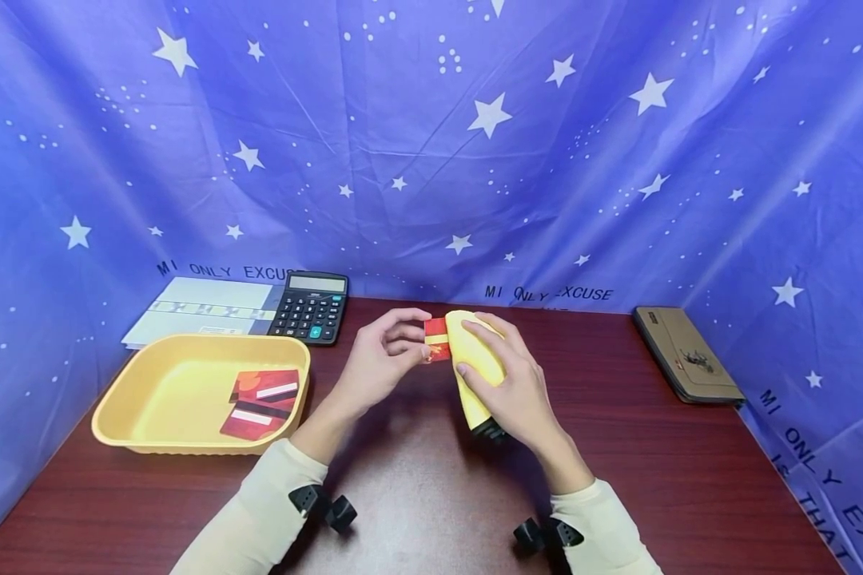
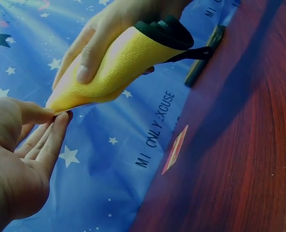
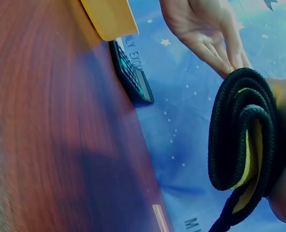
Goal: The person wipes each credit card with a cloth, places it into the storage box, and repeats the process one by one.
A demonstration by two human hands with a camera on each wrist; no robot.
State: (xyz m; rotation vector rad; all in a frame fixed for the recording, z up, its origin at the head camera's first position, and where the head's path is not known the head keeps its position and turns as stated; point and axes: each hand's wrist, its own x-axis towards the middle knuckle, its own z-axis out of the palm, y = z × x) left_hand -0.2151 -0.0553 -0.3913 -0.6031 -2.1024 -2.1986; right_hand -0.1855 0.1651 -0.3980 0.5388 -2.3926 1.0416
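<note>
My left hand [image 1: 381, 355] pinches a red card [image 1: 437, 342] with a yellow stripe by its left edge, thumb in front. Folded over the card's other end is a yellow cloth [image 1: 475, 351], gripped by my right hand [image 1: 514, 379]. The cloth's rolled black trim [image 3: 244, 130] faces the right wrist camera, and a strip of it dangles below. In the left wrist view, the left fingertips meet right at the cloth's tip, where only a thin edge of the card shows. Another flat card [image 2: 175, 150], red-edged with a pale stripe, lies near the table's far edge.
A yellow basin [image 1: 165, 399] on the left holds red cards [image 1: 262, 403]. Behind it are a black calculator [image 1: 309, 307] and a white flat box [image 1: 201, 307]. A brown wallet [image 1: 686, 355] lies at the right edge of the dark red table [image 1: 417, 495]. Starry blue fabric surrounds the table.
</note>
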